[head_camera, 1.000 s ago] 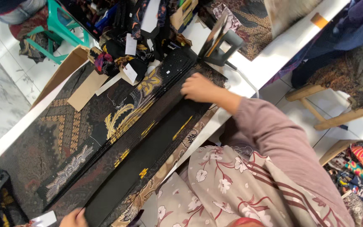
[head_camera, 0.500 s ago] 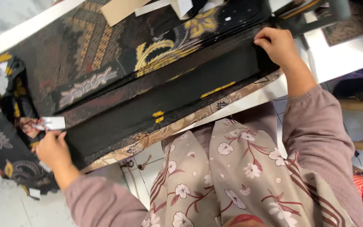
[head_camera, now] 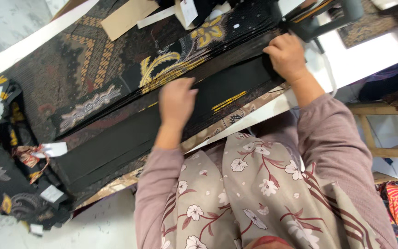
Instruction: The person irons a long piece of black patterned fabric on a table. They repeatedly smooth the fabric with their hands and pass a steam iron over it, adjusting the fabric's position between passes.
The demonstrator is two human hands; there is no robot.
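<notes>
Shifting from the strip's far end at 8 o'clock to its middle, the left hand (head_camera: pixel 177 99) now presses flat, grip released, on the long black folded cloth (head_camera: pixel 130 138) across the table (head_camera: pixel 346 48), while the right hand (head_camera: pixel 285 56) clenches its 2 o'clock end.

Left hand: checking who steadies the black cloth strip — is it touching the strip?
Touching: head view shows the left hand pressed flat on the black strip.

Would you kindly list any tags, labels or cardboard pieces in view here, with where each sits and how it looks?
White paper tag: left, on bundled cloth, rectangular.
White tag: lower left, on dark cloth, small.
White tag: top centre, hanging, rectangular.
Brown cardboard piece: top, on patterned cloth, flat.
</notes>
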